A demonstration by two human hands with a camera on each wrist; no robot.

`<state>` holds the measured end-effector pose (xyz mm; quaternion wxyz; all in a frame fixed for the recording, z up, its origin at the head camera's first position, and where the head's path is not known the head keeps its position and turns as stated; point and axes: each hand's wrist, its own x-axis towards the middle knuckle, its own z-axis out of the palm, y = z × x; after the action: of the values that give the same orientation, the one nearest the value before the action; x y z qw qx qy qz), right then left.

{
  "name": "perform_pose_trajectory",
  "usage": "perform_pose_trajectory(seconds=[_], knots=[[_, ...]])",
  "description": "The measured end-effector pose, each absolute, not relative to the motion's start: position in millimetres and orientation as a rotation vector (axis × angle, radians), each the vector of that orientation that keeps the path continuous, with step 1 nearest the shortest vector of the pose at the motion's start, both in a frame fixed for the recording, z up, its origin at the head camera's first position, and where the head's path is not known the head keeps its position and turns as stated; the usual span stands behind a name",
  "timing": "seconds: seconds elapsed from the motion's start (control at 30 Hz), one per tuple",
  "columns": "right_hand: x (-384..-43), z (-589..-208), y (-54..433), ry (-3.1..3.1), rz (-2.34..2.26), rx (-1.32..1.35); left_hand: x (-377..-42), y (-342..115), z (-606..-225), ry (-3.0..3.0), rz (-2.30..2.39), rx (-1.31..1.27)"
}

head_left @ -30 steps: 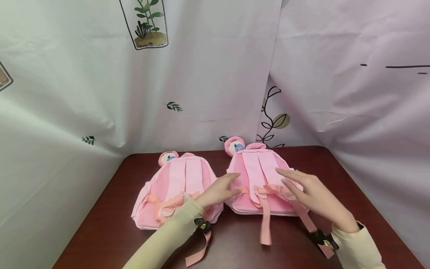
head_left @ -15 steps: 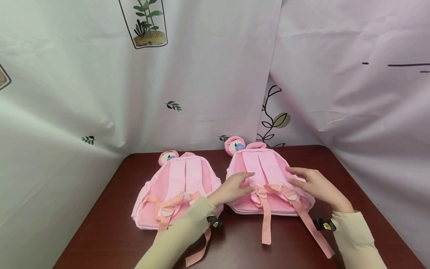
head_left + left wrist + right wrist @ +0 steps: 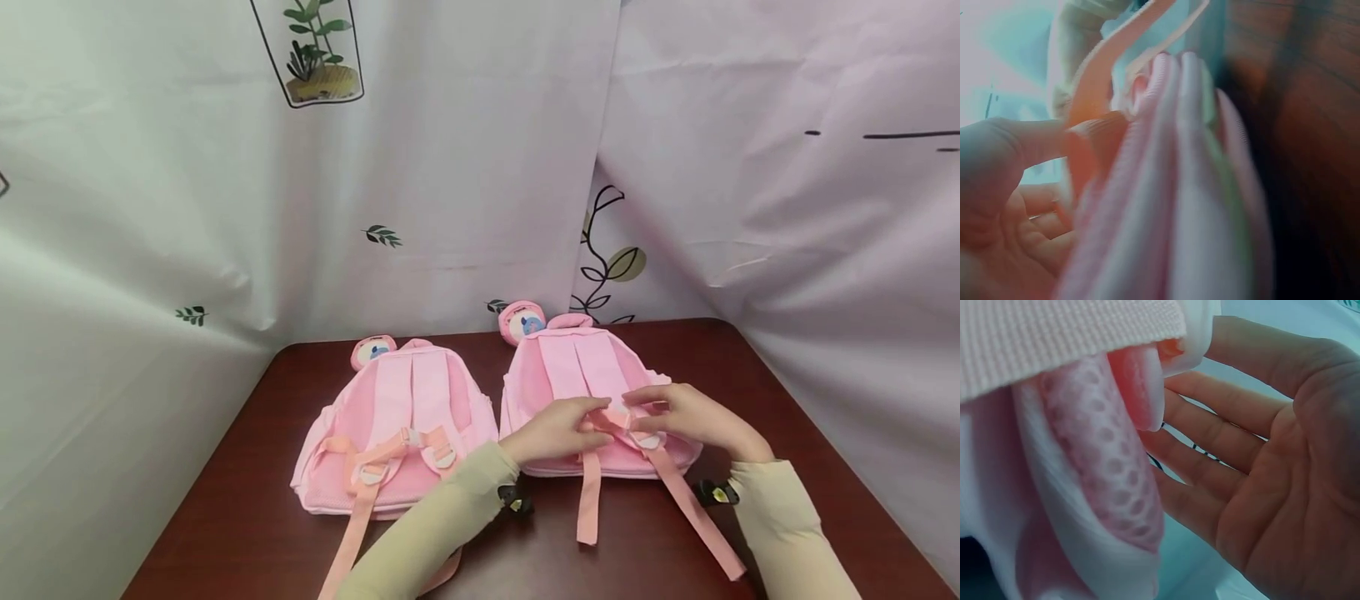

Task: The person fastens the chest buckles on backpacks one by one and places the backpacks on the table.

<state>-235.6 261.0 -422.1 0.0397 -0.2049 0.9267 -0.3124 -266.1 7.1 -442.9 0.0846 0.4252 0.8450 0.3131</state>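
Observation:
Two pink backpacks lie on the table with their strap sides up. At the right backpack my left hand pinches the left part of its orange chest strap, thumb on one side and fingers curled behind in the left wrist view. My right hand holds the other end of that strap, thumb and forefinger meeting at a white plastic buckle; its other fingers are spread and their tips partly hidden. The left backpack lies untouched, its chest strap fastened across the shoulder straps.
The dark red-brown table holds both bags. Orange strap tails hang toward the near edge. A round pink charm is beside each bag's top. A printed white curtain encloses the back and sides.
My left hand has moved right, from the bag's left side to its chest strap. My right hand has come in to the strap from slightly farther right. Both backpacks have stayed in place.

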Motion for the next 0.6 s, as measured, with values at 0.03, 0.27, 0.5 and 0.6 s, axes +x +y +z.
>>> perform_pose_trajectory(seconds=[0.03,0.27,0.5,0.6], knots=[[-236,-423,260,2.836,-0.951,-0.625,-266,8,-445,2.526,0.909,1.268],[-236,-427,257,2.82,-0.921,-0.603,-265,10,-456,2.546,0.852,1.26],[-239,-432,255,2.808,-0.947,-0.667,-265,8,-458,2.519,0.906,1.223],[-241,-435,253,2.808,-0.961,-0.702,-265,6,-458,2.517,0.931,1.217]])
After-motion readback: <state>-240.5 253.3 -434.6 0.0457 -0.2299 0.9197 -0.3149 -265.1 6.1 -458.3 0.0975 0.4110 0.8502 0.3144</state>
